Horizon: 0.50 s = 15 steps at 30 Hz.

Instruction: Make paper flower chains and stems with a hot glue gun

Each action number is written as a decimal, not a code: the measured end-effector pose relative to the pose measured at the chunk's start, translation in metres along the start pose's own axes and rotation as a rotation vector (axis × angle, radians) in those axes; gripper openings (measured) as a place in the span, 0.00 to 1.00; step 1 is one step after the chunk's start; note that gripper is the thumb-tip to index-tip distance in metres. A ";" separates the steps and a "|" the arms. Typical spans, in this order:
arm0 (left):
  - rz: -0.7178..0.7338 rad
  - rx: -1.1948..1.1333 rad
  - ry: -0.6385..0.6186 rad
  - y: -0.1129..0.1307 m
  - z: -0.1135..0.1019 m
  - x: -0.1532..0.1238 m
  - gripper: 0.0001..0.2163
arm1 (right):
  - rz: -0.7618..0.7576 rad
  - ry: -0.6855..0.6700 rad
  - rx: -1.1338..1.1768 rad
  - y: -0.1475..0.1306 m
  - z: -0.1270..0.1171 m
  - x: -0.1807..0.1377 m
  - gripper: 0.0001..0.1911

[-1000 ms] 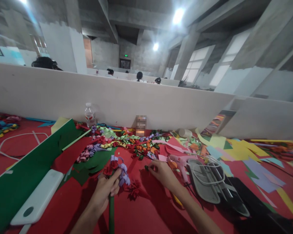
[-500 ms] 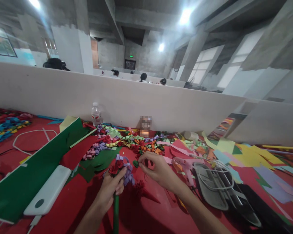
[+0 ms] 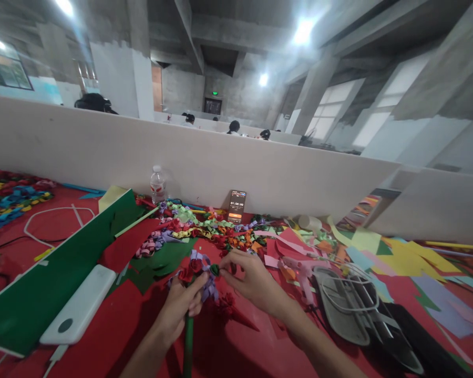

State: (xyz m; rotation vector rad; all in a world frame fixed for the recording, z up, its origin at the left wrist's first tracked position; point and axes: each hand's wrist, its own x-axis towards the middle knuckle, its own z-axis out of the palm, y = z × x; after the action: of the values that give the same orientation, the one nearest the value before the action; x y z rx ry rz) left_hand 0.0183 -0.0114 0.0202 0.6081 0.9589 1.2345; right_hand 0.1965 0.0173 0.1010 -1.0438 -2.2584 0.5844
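My left hand (image 3: 181, 304) is closed around a paper flower bunch with a thick green stem (image 3: 188, 344). At its top are red paper roses (image 3: 189, 270) and curled purple paper strips (image 3: 210, 290). My right hand (image 3: 248, 273) pinches a small dark green rolled paper flower (image 3: 214, 269) between thumb and fingertips, close against the bunch's right side. Whether the two touch I cannot tell. A red paper cone (image 3: 238, 314) with a ruffled end lies on the table just right of the bunch.
A pink glue gun (image 3: 302, 273) lies right of my hands, beside a grey tray (image 3: 335, 310) with a white cable. Behind are curled paper chains (image 3: 205, 231), a phone (image 3: 236, 206) and a bottle (image 3: 157, 185). Leftward are a green board (image 3: 63, 278) and white power bank (image 3: 79, 307).
My right hand has come left, bringing the green rolled paper flower up to the bunch. My left hand keeps its grip, and the view has shifted slightly.
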 end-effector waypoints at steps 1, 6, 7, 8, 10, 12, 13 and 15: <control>0.001 -0.008 -0.001 0.000 0.000 0.000 0.29 | -0.003 -0.004 -0.001 -0.001 0.000 0.000 0.05; -0.023 -0.037 -0.045 0.000 -0.002 -0.001 0.29 | -0.007 -0.001 0.006 -0.005 0.002 -0.001 0.05; -0.032 -0.039 -0.047 0.000 -0.003 -0.002 0.29 | -0.007 0.000 0.004 -0.006 0.003 -0.002 0.05; -0.039 -0.040 -0.046 0.001 -0.003 -0.002 0.29 | -0.006 -0.001 0.000 -0.007 0.004 -0.002 0.06; -0.042 -0.040 -0.036 0.001 -0.002 -0.003 0.29 | -0.009 0.002 -0.009 -0.008 0.006 -0.003 0.06; -0.039 -0.036 -0.023 0.001 -0.002 -0.003 0.29 | -0.013 0.007 -0.018 -0.008 0.007 -0.004 0.07; -0.037 -0.034 -0.022 0.001 -0.002 -0.003 0.28 | -0.016 0.009 -0.021 -0.008 0.008 -0.004 0.07; -0.030 -0.028 -0.026 0.001 -0.001 -0.003 0.28 | -0.024 0.013 -0.027 -0.008 0.009 -0.004 0.08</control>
State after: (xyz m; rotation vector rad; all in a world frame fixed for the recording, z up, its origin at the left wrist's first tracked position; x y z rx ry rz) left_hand 0.0165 -0.0138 0.0209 0.5848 0.9243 1.2087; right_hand 0.1885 0.0081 0.0973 -1.0300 -2.2705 0.5368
